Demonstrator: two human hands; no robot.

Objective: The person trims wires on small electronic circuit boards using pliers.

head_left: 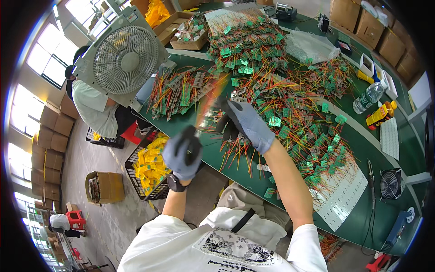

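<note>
My left hand (182,153), in a grey-blue glove with dark fingers, is smeared by motion at the table's near edge. It looks closed on the lower end of a blurred circuit board strip with red and yellow wires (209,106). My right hand (247,123), gloved alike, is beside that strip with its dark fingers curled; what they hold, if anything, is hidden. Around it spreads a large heap of small green circuit boards with wires (276,120). Left of the strip lies another pile of wired boards (174,93).
A grey fan (129,61) stands at the far left of the green table (362,136). Below the edge is a black crate of yellow pieces (152,165). On the right are a water bottle (369,97), a perforated white board (342,199) and a soldering iron (371,181). A co-worker (93,99) sits beyond.
</note>
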